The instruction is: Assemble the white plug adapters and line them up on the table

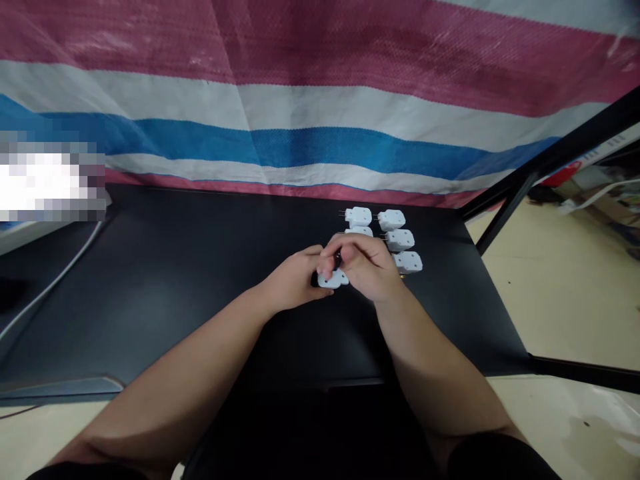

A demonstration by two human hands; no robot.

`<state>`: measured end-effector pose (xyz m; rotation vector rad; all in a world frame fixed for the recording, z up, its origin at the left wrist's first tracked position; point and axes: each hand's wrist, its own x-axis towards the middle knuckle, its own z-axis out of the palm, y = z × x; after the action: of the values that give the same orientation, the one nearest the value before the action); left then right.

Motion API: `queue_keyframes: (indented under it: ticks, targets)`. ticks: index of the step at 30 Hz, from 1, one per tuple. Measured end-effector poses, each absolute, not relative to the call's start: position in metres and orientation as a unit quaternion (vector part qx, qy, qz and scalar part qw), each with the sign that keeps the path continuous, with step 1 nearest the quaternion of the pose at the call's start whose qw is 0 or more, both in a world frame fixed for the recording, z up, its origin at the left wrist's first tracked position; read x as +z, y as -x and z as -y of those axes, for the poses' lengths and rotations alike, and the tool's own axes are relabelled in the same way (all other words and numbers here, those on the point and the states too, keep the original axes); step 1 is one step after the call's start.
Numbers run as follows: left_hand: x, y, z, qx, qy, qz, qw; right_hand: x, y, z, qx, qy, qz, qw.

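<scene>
We are holding a small white plug (332,280) between both hands over the black table (175,280), a little right of its middle. Our left hand (295,280) is curling its fingers around the plug's near side, and our right hand (365,267) is closing over it from the right, fingertips pinching a dark part at its top. Just beyond our hands, white plugs (395,239) are lying in two short rows, the nearest ones touching or nearly touching our right knuckles. The table's right edge is running near those rows, with pale floor (565,300) past it. To the left the tabletop is lying open and wide, reaching a white cable (55,283) near the left edge. A striped tarp (320,100) is hanging along the far edge.
</scene>
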<state>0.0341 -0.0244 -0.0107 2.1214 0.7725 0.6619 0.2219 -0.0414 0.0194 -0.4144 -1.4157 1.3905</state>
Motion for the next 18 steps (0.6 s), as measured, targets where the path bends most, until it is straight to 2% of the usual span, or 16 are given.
queue_keyframes:
  ticks: [3, 6, 14, 18]
  targets:
    - [-0.01, -0.035, 0.025, 0.266, -0.825, -0.296, 0.401, 0.017, -0.212, 0.045, 0.639, 0.127, 0.531, 0.543]
    - [-0.011, -0.035, 0.026, 0.28, -0.817, -0.292, 0.41, 0.012, -0.206, 0.049, 0.636, 0.098, 0.531, 0.552]
    - [-0.015, -0.035, 0.024, 0.274, -0.828, -0.292, 0.392, 0.018, -0.212, 0.047, 0.614, 0.169, 0.553, 0.537]
    - [-0.011, -0.035, 0.025, 0.263, -0.826, -0.292, 0.404, 0.018, -0.206, 0.05, 0.636, 0.13, 0.531, 0.545]
